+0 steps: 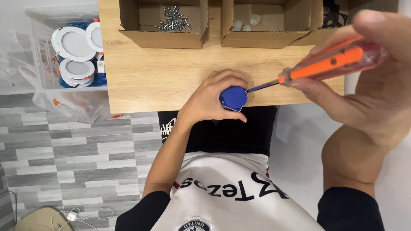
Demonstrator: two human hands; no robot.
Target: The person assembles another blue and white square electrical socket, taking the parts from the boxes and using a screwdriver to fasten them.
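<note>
My left hand [214,97] grips a small blue plastic part [233,98] against the front edge of a wooden table [162,72]. My right hand [364,72] holds a screwdriver [329,62] with a clear orange handle. Its metal tip touches the top right of the blue part.
Two open cardboard boxes stand at the back of the table: one with several screws [173,19], one with small white parts [246,25]. A clear bin [43,47] left of the table holds round white lamps [72,42]. A charger and cable [72,216] lie on the grey floor.
</note>
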